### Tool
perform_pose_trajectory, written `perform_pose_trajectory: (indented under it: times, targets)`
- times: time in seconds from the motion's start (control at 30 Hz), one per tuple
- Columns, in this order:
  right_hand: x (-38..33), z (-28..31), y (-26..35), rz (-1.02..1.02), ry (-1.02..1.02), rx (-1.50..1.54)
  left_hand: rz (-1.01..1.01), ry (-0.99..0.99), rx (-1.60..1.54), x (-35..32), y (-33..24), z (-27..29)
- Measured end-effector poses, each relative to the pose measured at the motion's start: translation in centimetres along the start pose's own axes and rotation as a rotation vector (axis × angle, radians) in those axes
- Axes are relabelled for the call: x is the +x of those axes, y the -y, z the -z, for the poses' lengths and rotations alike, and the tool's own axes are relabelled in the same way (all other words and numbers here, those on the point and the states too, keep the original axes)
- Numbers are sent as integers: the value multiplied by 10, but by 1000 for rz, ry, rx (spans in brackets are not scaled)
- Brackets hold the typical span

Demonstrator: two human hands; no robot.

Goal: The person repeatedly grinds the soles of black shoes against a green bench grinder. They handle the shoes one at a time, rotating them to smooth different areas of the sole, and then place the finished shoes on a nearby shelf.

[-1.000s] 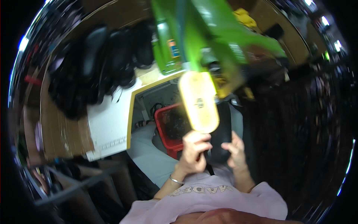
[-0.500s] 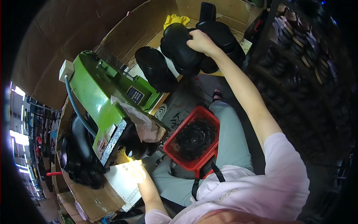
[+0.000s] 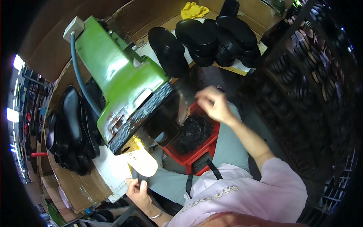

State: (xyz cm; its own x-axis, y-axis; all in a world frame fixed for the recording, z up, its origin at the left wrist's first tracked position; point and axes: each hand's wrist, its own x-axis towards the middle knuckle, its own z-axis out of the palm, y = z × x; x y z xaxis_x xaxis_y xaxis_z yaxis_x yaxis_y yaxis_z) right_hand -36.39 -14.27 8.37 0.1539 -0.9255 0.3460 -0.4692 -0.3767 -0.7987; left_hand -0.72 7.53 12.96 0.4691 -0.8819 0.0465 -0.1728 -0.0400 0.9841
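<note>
Left hand point(image 3: 139, 193): gripping a dark piece point(image 3: 140, 176) at lower left of centre, just below the pale plate point(image 3: 145, 163) of the green machine point(image 3: 121, 77).
Right hand point(image 3: 217, 108): hovering, blurred, over the red basket point(image 3: 212, 140) near centre; whether it is holding anything, I cannot tell.
Soles point(image 3: 196, 36): resting stacked at upper centre.
Slip risk: one-handed grip possibly leaving the piece twisting.
Pinch risk: fingers possibly straying under the machine.

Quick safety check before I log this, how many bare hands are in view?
2: the left hand holds a dark piece near the green machine; the right hand, blurred, is near the red basket's far edge. Dim surroundings could hide others.
</note>
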Motion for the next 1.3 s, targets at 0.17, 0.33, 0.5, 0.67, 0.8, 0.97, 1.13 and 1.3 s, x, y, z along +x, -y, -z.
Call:
perform_pose_trajectory:
  times: [0.17,0.33,0.5,0.67,0.8,0.97,1.13,1.3]
  targets:
    - [-78,-79,-5,-359,307,1162,347,339,-362,-37,15,-9]
    - [-62,-54,8,-185,-134,1195,558,438,-759,-20,16,-66]
    - [-23,-19,25,-13,-222,690,236,374,-467,19,-16,-102]
    - [-18,-16,24,-16,-199,657,130,315,-487,23,-31,-105]
    - [-16,-20,39,3,-208,695,145,274,-429,25,-39,-96]
    - [-17,-34,36,13,-157,722,-102,176,-95,28,-19,-77]
    - [-24,-54,51,43,-161,713,-156,97,-28,29,-7,-52]
    - [-30,-71,72,150,-236,585,-14,106,-110,37,29,-28]
